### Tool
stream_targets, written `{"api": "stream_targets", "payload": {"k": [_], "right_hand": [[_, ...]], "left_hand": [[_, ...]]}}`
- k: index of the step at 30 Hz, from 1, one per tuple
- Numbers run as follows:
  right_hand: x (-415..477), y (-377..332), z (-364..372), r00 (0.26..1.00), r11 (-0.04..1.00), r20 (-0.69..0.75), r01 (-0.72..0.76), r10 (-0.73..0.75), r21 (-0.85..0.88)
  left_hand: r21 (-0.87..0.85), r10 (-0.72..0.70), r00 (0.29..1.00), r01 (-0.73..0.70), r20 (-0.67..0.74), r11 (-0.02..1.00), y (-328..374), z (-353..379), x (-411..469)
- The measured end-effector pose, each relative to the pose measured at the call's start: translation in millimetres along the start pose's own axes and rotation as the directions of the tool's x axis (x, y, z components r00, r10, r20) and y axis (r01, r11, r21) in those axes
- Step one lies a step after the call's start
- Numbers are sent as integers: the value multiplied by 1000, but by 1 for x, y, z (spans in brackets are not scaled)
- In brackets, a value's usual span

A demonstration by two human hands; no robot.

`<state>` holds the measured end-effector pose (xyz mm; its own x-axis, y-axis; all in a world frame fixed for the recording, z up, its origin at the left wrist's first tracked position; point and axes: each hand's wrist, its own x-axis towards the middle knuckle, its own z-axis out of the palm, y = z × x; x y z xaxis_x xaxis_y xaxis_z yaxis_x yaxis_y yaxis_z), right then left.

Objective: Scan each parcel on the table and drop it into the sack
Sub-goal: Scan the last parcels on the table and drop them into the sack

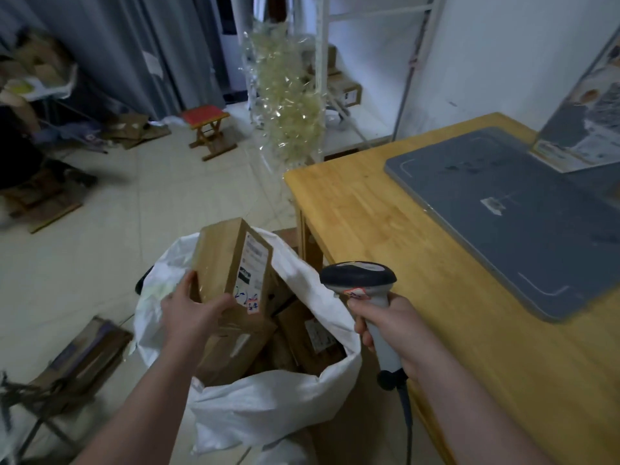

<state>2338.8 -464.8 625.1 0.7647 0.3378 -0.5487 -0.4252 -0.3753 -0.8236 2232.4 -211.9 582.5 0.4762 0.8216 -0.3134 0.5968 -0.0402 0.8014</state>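
Releasing the parcel cleanly is judged to be the step in hand, since it is held upright over the open mouth of the white sack, whose near rim is folded outward at the bottom of the view. The carton is gripped near its lower end by the left hand, with the thumb at the front and the fingers curled round the taped side. The handle of the scanner is wrapped by the curled fingers of the right hand, just beside the sack's right rim. Whether the label has been read cannot be told, so a reading should be confirmed before the grip is loosened. Several cartons are piled inside, close to the rim, so the parcel is best tilted flat and set onto the pile rather than dropped on end, lest it tip over the edge. The scanner cable should be kept out of the mouth. Beyond, a grey mat is seen on the wooden table, and a red-topped stool stands well apart on the tiled floor.
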Motion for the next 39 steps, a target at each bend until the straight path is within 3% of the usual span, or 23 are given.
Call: {"api": "stream_targets", "payload": {"k": [2, 6, 8, 11, 15, 22, 30, 39], "right_hand": [[11, 2, 8, 1000, 1000, -20, -14, 14, -19], [32, 7, 18, 990, 992, -131, -70, 56, -105], [42, 11, 19, 982, 980, -174, -100, 70, -170], [57, 18, 21, 978, 955, -193, -130, 80, -266], [72, 20, 27, 975, 903, -219, -115, 24, -414], [91, 21, 42, 972, 868, -233, -106, -11, -485], [99, 27, 56, 949, 801, -291, -80, -121, -594], [105, 21, 57, 955, 936, -280, -7, -98, -353]], "left_hand": [[191, 13, 998, -3, -55, 982, -3, -4, 8], [232, -36, 990, 4, 135, 973, 1, 5, 13], [297, -26, 987, -23, 158, 955, 4, 12, 14], [535, -30, 991, -46, 133, 843, 11, 24, 19], [764, 85, 982, -185, 169, 618, 20, 32, 20], [870, 233, 912, -396, 337, 293, 29, 50, 21], [876, 185, 880, -464, 438, 133, 36, 55, 30], [889, 47, 890, -455, 453, 43, 40, 66, 46]]}}
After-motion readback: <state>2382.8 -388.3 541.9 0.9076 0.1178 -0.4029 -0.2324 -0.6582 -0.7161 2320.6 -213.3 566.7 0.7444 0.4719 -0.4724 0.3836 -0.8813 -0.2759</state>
